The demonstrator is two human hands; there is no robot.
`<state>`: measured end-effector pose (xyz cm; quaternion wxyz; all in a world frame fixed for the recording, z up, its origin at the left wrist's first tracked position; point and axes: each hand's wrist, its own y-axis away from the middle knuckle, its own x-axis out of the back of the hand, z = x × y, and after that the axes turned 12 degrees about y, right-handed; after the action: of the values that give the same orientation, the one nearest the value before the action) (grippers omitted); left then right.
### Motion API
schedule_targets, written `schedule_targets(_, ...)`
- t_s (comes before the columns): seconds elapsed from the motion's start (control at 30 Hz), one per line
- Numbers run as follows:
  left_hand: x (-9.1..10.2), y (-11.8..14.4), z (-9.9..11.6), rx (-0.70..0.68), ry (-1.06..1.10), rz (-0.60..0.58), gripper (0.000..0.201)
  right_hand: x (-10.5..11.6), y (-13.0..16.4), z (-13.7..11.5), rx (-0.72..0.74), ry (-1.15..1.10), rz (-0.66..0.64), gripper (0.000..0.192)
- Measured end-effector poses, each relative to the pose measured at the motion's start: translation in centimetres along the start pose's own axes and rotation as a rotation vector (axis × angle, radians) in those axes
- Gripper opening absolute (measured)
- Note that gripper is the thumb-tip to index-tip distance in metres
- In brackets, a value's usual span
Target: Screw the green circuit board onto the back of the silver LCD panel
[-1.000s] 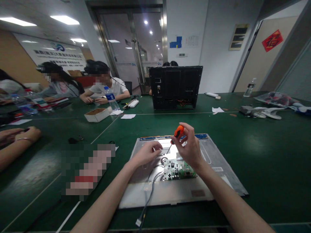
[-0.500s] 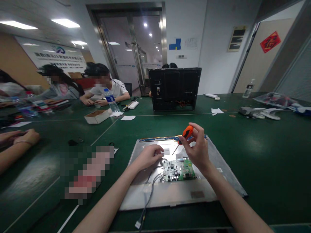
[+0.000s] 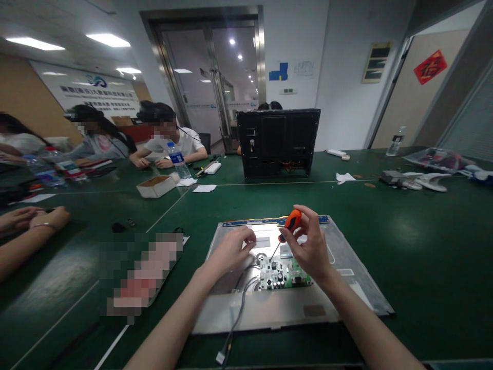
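Note:
My right hand (image 3: 310, 246) is closed around the orange and black handle of a screwdriver (image 3: 292, 221). Its thin shaft slants down to the left, the tip at the upper edge of a green circuit board (image 3: 283, 273). The board lies on the metal back of a flat display panel (image 3: 265, 311), which rests on the table. Over the panel's left part, my left hand (image 3: 234, 249) has its fingers curled together; whatever is in them, if anything, is hidden. Grey cables (image 3: 242, 308) run from the board's left side over the panel's front edge, ending in a white connector (image 3: 220, 356).
A black monitor housing (image 3: 278, 144) stands upright behind the panel. Left of it are a small open box (image 3: 156, 186) and a water bottle (image 3: 177, 160). A blurred-out flat item (image 3: 148, 275) lies left of my forearm. Another person's hands (image 3: 42, 218) rest at far left.
My right hand has moved slightly down, bringing the screwdriver tip from above the panel to the circuit board's upper edge. The left hand has stayed nearly in place.

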<state>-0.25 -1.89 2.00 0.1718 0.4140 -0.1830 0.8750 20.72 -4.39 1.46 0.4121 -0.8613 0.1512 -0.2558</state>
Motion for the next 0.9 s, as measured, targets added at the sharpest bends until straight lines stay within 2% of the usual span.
schedule_targets(0.13,0.4,2.6,2.0,-0.009,0.043,0.017,0.01,-0.3,0.5,-0.8,-0.017,-0.065,-0.056,0.043)
schedule_targets(0.23,-0.7,4.7,2.9,-0.001,0.116,-0.011,0.01,-0.5,1.0,-1.2,-0.027,-0.093,-0.094,0.043)
schedule_targets(0.33,-2.1,5.9,2.9,0.025,0.143,-0.038,0.011,-0.7,1.3,-1.3,-0.034,-0.108,-0.103,0.042)
schedule_targets(0.6,-4.6,6.8,2.2,0.031,0.098,0.038,0.012,-1.1,1.5,-1.3,-0.059,-0.141,-0.103,0.042)
schedule_targets(0.9,-5.7,7.1,2.1,0.005,0.049,0.072,0.013,-1.4,1.8,-1.3,-0.075,-0.14,-0.123,0.042)
